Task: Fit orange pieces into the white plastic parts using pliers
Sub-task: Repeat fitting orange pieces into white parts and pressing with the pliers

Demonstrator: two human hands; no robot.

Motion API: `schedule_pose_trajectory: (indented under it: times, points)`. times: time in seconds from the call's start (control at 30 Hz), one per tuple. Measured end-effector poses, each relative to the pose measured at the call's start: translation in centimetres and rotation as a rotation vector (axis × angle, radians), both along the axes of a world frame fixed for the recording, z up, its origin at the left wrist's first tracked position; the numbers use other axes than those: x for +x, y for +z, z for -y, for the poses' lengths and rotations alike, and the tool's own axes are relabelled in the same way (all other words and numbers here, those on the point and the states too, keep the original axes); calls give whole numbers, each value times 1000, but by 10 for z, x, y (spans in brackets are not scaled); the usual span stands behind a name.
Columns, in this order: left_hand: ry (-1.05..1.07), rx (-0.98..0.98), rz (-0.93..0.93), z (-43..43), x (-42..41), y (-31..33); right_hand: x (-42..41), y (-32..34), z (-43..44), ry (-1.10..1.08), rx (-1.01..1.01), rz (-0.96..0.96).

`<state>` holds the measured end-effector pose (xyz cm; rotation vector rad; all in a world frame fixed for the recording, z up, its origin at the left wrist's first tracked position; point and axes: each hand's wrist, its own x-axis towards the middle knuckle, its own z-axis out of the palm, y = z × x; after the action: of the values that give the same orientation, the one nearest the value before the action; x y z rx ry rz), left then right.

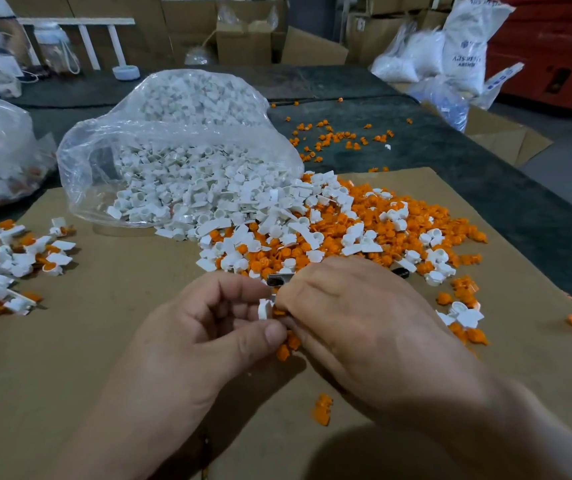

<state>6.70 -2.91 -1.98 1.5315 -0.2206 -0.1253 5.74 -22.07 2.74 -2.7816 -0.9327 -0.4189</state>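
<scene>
bare left hand [208, 327], bare right hand [357, 313]

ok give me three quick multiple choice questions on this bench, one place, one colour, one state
1. Where does the clear bag lie?
A) partly on the cardboard, its mouth spilling onto it
B) on the floor
C) inside a box

2. What colour are the loose pieces mixed with the white parts beside the bag?
A) green
B) orange
C) blue

3. What is the left hand doing?
A) lying flat
B) pinching a white part
C) gripping the bag

Answers:
1 A, the bag's front rests on the cardboard.
2 B, the heap shows orange.
3 B, thumb and fingers close on the white part, next to the pliers in the right hand.
</scene>
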Motion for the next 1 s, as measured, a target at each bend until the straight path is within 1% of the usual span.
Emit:
schedule_pose_trajectory:
  times: [0.1,0.17,0.3,0.47,0.53,0.6,0.73,0.87,0.93,1.0]
  points:
    - [-120,-4,-25,-2,-2,2,1,1,1,25,-52,-15]
    - [-116,7,-7,-4,-2,3,1,3,1,44,-31,-52]
    - [-44,202,162,-8,-5,3,-2,6,2,67,121,-165]
    - [15,376,391,-7,-8,4,-2,3,1,43,322,-282]
    - [31,405,439,-5,-9,8,-3,3,2,55,359,-287]
    - [57,448,492,-5,-10,9,-3,4,1,67,353,-266]
    - [73,465,522,-4,-10,11,-3,4,-1,69,305,-201]
    - [97,513,569,-2,-9,10,-3,5,-2,56,293,-219]
    - [90,508,534,-2,-9,11,-5,8,-2,32,291,-242]
    - [119,463,445,-3,-9,10,-7,11,2,-23,245,-251]
